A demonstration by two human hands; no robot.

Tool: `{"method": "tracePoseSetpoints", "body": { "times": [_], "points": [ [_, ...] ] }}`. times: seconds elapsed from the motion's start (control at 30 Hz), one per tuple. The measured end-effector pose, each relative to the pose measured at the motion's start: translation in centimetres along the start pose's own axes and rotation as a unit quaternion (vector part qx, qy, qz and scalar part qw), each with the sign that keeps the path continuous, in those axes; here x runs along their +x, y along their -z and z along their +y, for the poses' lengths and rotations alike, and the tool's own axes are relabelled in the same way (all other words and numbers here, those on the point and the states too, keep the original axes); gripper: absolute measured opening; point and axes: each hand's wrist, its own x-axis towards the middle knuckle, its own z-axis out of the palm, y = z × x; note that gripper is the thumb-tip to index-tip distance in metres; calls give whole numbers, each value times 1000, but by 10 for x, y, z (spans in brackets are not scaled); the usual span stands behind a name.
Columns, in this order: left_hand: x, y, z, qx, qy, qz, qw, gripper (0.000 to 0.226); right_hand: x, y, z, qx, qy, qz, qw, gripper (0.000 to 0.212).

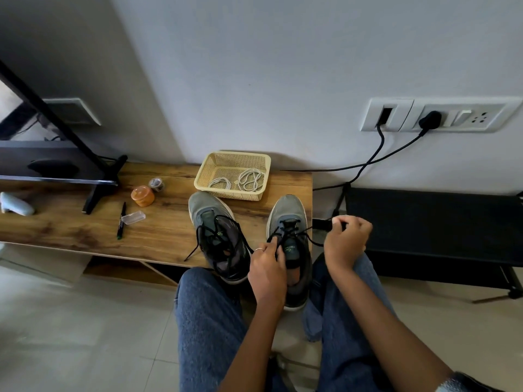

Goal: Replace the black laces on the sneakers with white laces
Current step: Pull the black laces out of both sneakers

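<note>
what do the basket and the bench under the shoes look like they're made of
The basket: probably moulded plastic, matte cream, judging by its even perforated mesh walls and smooth rim. The bench: wood or wood-look laminate, brown with dark grain streaks and a low sheen; which of the two can't be told.

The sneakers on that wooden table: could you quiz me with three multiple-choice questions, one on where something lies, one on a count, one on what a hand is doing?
1. Where do the white laces lie?
A. In the cream basket
B. On the floor
C. Inside a sneaker

2. How many bundles of white laces are there?
A. One
B. Two
C. Four

3. What is the right hand doing?
A. Resting flat on the table
B. Holding the pen
C. Pulling a black lace out of the right sneaker

Answers: 1 A, the coils sit within the basket's walls. 2 B, two separate coils show. 3 C, its fingers pinch the lace, drawn sideways from the sneaker.
</note>
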Motion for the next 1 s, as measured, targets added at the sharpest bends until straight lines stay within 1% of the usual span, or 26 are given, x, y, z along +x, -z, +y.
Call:
{"method": "tracePoseSetpoints", "body": {
  "times": [0.03,0.07,0.13,0.17,0.23,0.3,0.37,0.43,0.47,0.6,0.73,0.8,0.83,0.9,0.93,0.97,1.0],
  "points": [
    [0,0,0,-1,0,4,1000,30,3,1,0,-5,-24,-11,1000,8],
    [0,0,0,-3,1,8,1000,30,5,2,1,-25,-29,-31,999,8],
    [2,1,-2,-8,6,14,1000,30,1,1,1,-82,7,-74,994,7],
    [2,1,-2,-9,9,14,1000,30,-2,1,0,-108,45,-86,989,8],
    [2,1,-3,-7,9,10,1000,30,-10,0,-4,-145,159,-114,970,19],
    [2,-1,-3,-2,2,6,1000,30,-19,-3,-7,-175,269,-170,932,27],
    [2,-1,-3,-2,0,1,1000,30,-26,-11,-5,-224,350,-209,885,26],
    [3,0,-3,-2,-1,-6,1000,30,-31,-19,0,-276,387,-218,852,16],
    [3,1,-4,-1,-3,-8,1000,30,-32,-22,3,-293,390,-211,847,10],
    [2,1,-4,10,-7,-13,1000,32,-32,-27,14,-289,398,-174,853,17],
    [2,3,0,0,9,-18,1000,34,-33,-18,12,-220,354,-149,897,15],
    [3,3,-1,-2,15,-15,1000,33,-34,-10,7,-180,320,-109,924,14],
    [4,4,-3,-5,24,-10,1000,32,-31,-6,4,-143,278,-76,947,14],
    [7,5,-8,-13,48,0,999,31,-16,5,-5,-45,151,1,987,13],
    [8,6,-10,-16,54,2,998,31,-5,9,-7,-7,94,26,995,10],
    [8,5,-11,-18,53,1,998,31,7,15,-8,9,61,34,998,9],
    [8,5,-11,-19,46,0,999,32,17,19,-6,4,53,24,998,9]
  ]
}}
